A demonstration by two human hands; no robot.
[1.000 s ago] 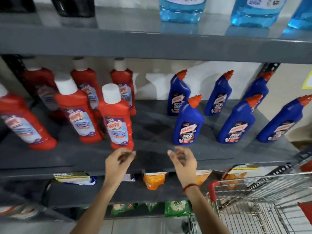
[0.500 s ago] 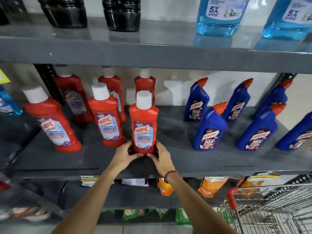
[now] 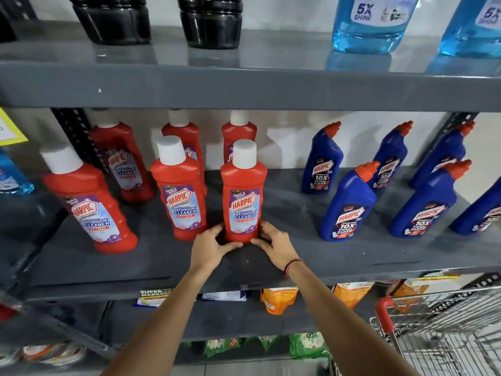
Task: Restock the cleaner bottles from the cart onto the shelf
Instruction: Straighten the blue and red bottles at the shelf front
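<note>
A red bathroom-cleaner bottle (image 3: 243,196) with a white cap stands upright near the front of the grey middle shelf (image 3: 311,256). My left hand (image 3: 210,246) cups its base from the left and my right hand (image 3: 275,245) cups it from the right, fingers touching the bottle. Several more red bottles (image 3: 179,191) stand to its left and behind it. Several blue bottles with orange spouts (image 3: 348,204) stand in two rows on the right half of the shelf. The wire cart (image 3: 447,335) with a red handle is at the bottom right.
The upper shelf (image 3: 244,85) overhangs close above the bottle caps, carrying black bottles (image 3: 211,20) and light blue bottles (image 3: 374,23). Orange pouches (image 3: 279,299) and packets lie on the shelf below. A yellow tag (image 3: 10,128) hangs at the left.
A second ago both hands were empty in front of the shelf edge. They have since closed on the base of the front red bottle, and my view has shifted left and closer.
</note>
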